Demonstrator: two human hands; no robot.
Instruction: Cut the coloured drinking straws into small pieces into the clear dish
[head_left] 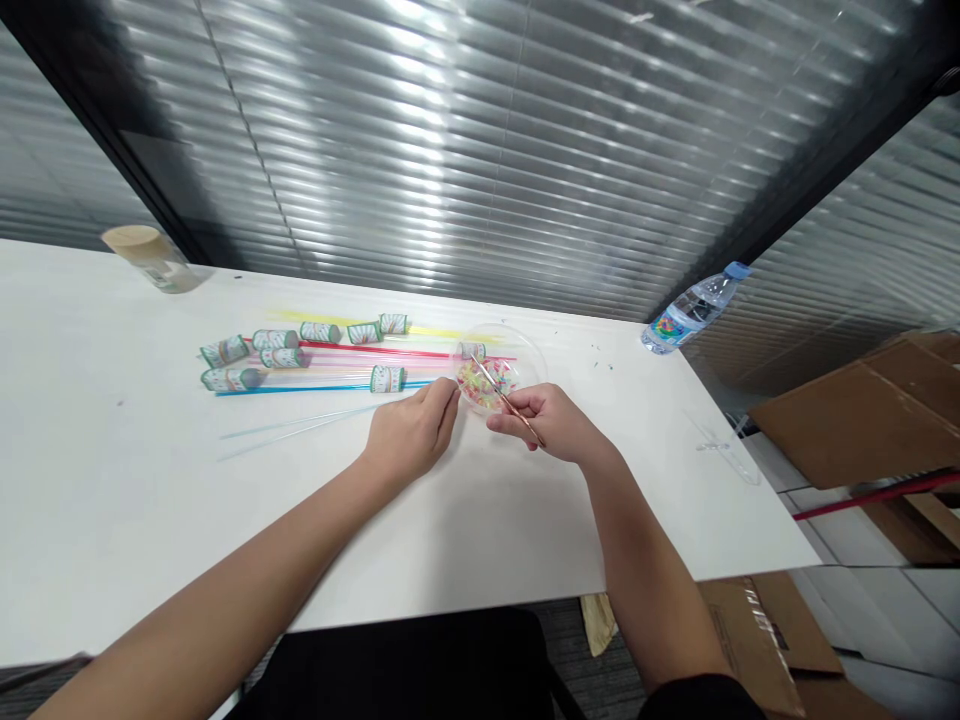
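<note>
A clear round bowl (534, 352) holds a heap of small coloured bits (480, 385), mostly red, yellow and green. At its near left rim is my left hand (415, 430), its fingers closed; what they hold is hidden. My right hand (553, 425) pinches a slim metal tool (517, 408), silver toward the tip and copper-coloured at the near end, slanting over the bowl. One small white-and-green patterned roll (471, 351) shows at the bowl's far left side. Left of my hands, another patterned roll (387, 379) lies near thin blue strips (315, 389).
Several more patterned rolls (281, 357) lie among red strips (352, 349), yellow strips and pale clear strips (292, 433). A jar with a tan lid (154, 258) stands back left, a water bottle (694, 310) back right. Clear plastic pieces (727, 450) lie near the right edge. Cardboard boxes (862, 410) sit beyond it.
</note>
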